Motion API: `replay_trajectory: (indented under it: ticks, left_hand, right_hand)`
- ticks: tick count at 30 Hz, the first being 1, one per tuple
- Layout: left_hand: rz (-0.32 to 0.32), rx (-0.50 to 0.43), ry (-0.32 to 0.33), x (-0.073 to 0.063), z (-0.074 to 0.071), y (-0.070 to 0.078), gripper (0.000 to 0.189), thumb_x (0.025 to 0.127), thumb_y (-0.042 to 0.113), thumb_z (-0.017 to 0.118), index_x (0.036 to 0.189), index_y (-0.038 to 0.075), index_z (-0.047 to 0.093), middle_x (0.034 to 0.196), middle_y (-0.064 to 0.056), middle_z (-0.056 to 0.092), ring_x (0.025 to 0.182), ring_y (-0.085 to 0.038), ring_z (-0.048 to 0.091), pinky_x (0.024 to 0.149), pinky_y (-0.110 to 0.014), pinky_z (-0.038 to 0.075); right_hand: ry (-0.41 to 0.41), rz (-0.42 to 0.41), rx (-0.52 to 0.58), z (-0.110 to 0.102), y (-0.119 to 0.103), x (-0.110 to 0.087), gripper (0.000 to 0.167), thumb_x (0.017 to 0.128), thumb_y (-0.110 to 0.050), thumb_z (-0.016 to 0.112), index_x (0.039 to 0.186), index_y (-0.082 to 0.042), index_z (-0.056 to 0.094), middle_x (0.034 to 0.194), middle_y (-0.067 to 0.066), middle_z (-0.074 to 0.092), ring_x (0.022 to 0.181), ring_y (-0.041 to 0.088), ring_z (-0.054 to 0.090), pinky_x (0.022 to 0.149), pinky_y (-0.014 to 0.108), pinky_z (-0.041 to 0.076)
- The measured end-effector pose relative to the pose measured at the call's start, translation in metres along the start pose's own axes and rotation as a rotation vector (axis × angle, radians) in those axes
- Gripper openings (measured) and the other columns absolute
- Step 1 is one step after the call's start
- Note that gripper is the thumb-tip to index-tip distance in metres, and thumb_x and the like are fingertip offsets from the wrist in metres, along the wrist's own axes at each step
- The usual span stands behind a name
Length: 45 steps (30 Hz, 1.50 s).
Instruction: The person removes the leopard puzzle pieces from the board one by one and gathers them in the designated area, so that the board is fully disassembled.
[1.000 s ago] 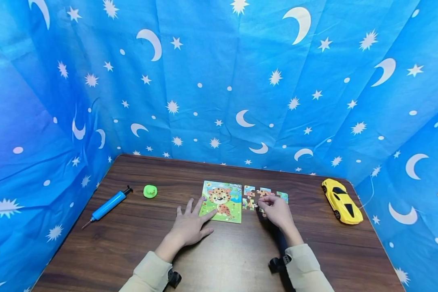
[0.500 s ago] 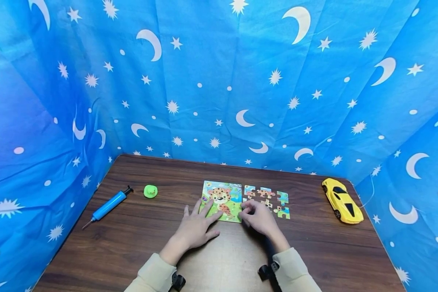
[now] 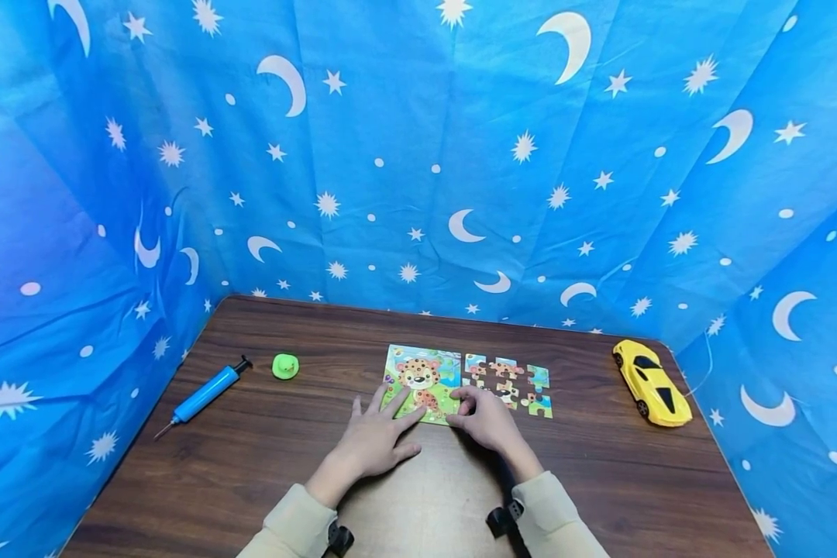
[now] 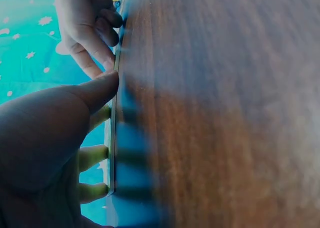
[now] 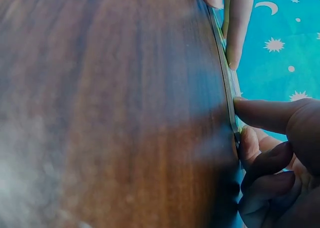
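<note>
A square puzzle board (image 3: pixel 419 378) with a leopard picture lies flat on the table. My left hand (image 3: pixel 368 442) rests on its lower left part with the fingers spread and straight. In the left wrist view several fingertips press along the top of the board's edge (image 4: pixel 112 158). My right hand (image 3: pixel 491 422) is at the board's lower right corner. Its thumb and forefinger pinch what appears to be a puzzle piece, which the fingers mostly hide. Several loose puzzle pieces (image 3: pixel 506 368) lie right of the board, some partly covered by this hand.
A yellow toy car (image 3: pixel 652 384) stands at the table's right side. To the left lie a green rubber duck (image 3: pixel 285 366) and a blue hand pump (image 3: pixel 206 394). Blue cloth (image 3: pixel 390 155) with moons and stars hangs around the brown table (image 3: pixel 307 333).
My right hand has moved left from the loose pieces to the board's lower right corner. The left hand has shifted slightly right and stays on the board.
</note>
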<state>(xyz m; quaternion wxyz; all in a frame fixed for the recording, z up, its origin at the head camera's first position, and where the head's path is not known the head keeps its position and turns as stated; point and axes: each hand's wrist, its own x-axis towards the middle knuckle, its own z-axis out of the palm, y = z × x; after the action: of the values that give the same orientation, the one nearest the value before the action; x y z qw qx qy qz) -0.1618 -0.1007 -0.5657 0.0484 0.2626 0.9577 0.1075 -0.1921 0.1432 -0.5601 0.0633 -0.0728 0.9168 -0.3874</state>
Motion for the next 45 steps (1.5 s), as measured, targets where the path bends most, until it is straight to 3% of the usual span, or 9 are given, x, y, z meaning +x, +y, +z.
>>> replay_trajectory:
  ticks: [17,27,34,45]
  left_hand:
    - [0.002,0.017,-0.013,-0.0002,-0.0037,-0.0029,0.062,0.103,0.061,0.052,0.16,0.038,0.042,0.172,-0.003,0.022,0.156,-0.043,0.013,0.106,-0.083,0.023]
    - [0.002,0.01,-0.015,-0.0013,-0.0056,-0.0024,0.062,0.103,0.06,0.054,0.16,0.037,0.043,0.171,-0.005,0.023,0.156,-0.044,0.014,0.106,-0.083,0.023]
    - [0.005,0.007,-0.012,-0.0007,-0.0045,-0.0024,0.062,0.103,0.059,0.055,0.159,0.036,0.044,0.171,-0.005,0.023,0.155,-0.044,0.014,0.105,-0.084,0.023]
    - [-0.001,0.018,-0.021,0.0003,-0.0006,-0.0027,0.061,0.103,0.06,0.052,0.16,0.038,0.042,0.172,-0.003,0.022,0.156,-0.043,0.013,0.106,-0.083,0.023]
  right_hand:
    - [0.011,0.012,-0.028,-0.0015,-0.0074,0.0025,0.027,0.088,-0.013,0.083,0.113,-0.01,0.072,0.079,-0.005,0.061,0.068,0.013,0.055,0.071,0.036,0.047]
    - [0.077,-0.006,-0.013,-0.0021,-0.0081,-0.0003,0.026,0.086,-0.013,0.085,0.109,-0.016,0.073,0.097,-0.002,0.069,0.085,0.013,0.062,0.088,0.046,0.052]
    - [0.127,-0.037,0.054,-0.0001,-0.0062,0.001,0.009,0.093,-0.012,0.075,0.102,-0.014,0.074,0.088,-0.005,0.069,0.06,0.011,0.061,0.073,0.039,0.051]
    - [0.181,-0.008,0.158,-0.0083,0.0002,-0.0047,0.005,0.095,-0.01,0.073,0.099,-0.013,0.076,0.088,-0.002,0.069,0.064,0.016,0.058,0.069,0.035,0.048]
